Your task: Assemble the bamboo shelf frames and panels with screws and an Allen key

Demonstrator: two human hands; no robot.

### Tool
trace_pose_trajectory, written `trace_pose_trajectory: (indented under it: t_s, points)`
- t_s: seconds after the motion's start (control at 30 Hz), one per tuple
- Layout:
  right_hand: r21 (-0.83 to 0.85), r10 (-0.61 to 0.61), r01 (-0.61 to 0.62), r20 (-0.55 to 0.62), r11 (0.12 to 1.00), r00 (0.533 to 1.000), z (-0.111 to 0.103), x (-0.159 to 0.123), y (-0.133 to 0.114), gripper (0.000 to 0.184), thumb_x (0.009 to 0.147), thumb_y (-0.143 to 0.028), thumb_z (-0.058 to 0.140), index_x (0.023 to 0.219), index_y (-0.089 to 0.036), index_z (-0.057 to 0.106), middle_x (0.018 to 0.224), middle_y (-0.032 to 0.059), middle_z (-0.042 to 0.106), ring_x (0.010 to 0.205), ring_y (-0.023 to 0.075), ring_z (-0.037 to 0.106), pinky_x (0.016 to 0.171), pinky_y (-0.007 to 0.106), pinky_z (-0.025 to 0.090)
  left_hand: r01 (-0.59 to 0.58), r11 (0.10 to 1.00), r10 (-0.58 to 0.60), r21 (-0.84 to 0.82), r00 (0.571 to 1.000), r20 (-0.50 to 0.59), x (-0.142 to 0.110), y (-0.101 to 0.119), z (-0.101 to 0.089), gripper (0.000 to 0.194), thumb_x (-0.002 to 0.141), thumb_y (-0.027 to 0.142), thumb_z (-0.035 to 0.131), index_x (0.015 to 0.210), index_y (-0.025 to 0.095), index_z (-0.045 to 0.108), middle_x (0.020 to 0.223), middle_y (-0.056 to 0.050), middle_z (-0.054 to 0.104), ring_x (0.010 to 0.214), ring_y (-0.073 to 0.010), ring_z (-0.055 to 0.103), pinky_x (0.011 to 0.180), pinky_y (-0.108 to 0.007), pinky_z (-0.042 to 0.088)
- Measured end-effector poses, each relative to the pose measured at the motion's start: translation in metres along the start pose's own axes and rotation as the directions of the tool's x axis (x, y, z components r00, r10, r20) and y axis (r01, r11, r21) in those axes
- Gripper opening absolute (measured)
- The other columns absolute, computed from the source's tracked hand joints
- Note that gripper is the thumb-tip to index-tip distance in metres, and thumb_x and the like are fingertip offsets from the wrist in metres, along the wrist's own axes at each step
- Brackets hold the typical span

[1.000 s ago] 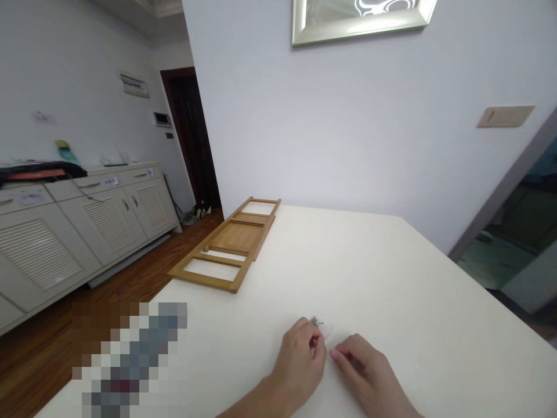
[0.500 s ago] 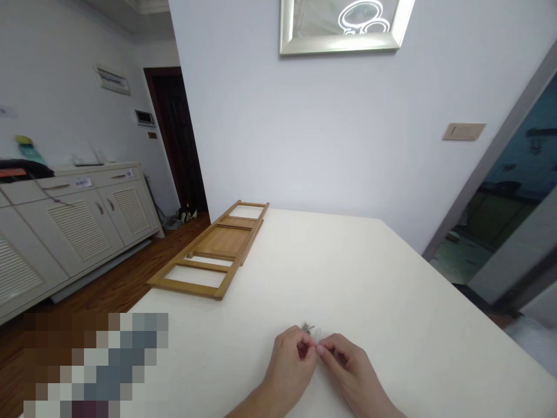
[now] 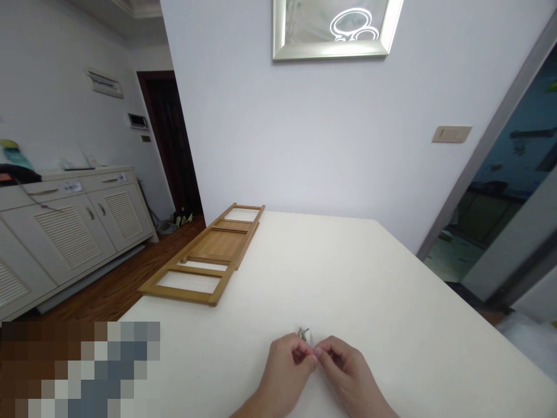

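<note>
Just above the near part of the white table point(image 3: 331, 278), my left hand point(image 3: 285, 371) and my right hand point(image 3: 350, 371) meet fingertip to fingertip. Both are closed in a pinch on what looks like a small clear plastic bag point(image 3: 308, 337). Its far end sticks out beyond my fingers, with small metal pieces, possibly screws, showing at its left side. The part between my fingertips is hidden.
Flat along the table's left edge lies a wooden frame point(image 3: 224, 244) with slats and a panel. A wall with a light switch point(image 3: 451, 134) and a framed picture point(image 3: 331, 52) rises behind. White cabinets point(image 3: 69, 232) stand at the left.
The camera view has shifted slightly. Both hands keep their pinch close together, and the small bag's far end has changed its angle a little between them.
</note>
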State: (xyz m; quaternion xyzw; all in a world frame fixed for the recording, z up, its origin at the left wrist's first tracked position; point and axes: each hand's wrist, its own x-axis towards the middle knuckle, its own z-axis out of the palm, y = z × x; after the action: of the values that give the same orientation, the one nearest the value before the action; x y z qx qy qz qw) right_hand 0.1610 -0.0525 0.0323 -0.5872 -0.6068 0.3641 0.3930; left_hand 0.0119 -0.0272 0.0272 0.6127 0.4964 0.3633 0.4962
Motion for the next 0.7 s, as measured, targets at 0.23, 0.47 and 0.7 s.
trace_pose_trajectory:
  t_s: [0.23, 0.47, 0.7]
  points:
    - [0.042, 0.039, -0.039, -0.009, 0.998, 0.999, -0.002, -0.001, -0.005, 0.034, 0.078, -0.052, 0.06, 0.073, -0.018, 0.066, 0.067, 0.0004, 0.062, 0.066, 0.0168, 0.054, 0.063, 0.027, 0.041, 0.01, 0.998, -0.009, -0.056, 1.0, 0.01, 0.002, -0.005, 0.002, 0.019, 0.071, 0.03, 0.065, 0.062, 0.013, 0.063, 0.058, 0.001, 0.057, 0.057, -0.0114, 0.048, 0.056, -0.024, 0.037]
    - [0.11, 0.027, -0.033, 0.055, 0.993, 0.998, 0.001, -0.003, -0.005, 0.04, 0.082, -0.055, 0.054, 0.07, -0.019, 0.065, 0.068, 0.0018, 0.064, 0.069, 0.0186, 0.056, 0.066, 0.027, 0.043, 0.08, 0.985, -0.076, -0.151, 0.997, 0.034, 0.005, -0.003, -0.001, 0.004, 0.058, 0.015, 0.066, 0.056, 0.013, 0.065, 0.055, 0.001, 0.058, 0.055, -0.0114, 0.048, 0.054, -0.023, 0.035]
    - [0.118, 0.014, -0.022, 0.068, 0.993, 0.998, 0.001, 0.003, 0.008, 0.037, 0.08, -0.055, 0.056, 0.074, -0.02, 0.067, 0.071, 0.0021, 0.064, 0.071, 0.0191, 0.056, 0.065, 0.026, 0.043, 0.093, 0.969, -0.084, -0.227, 0.995, 0.049, 0.005, -0.002, -0.004, 0.007, 0.061, 0.02, 0.064, 0.058, 0.014, 0.062, 0.053, 0.003, 0.053, 0.053, -0.0096, 0.043, 0.053, -0.023, 0.032]
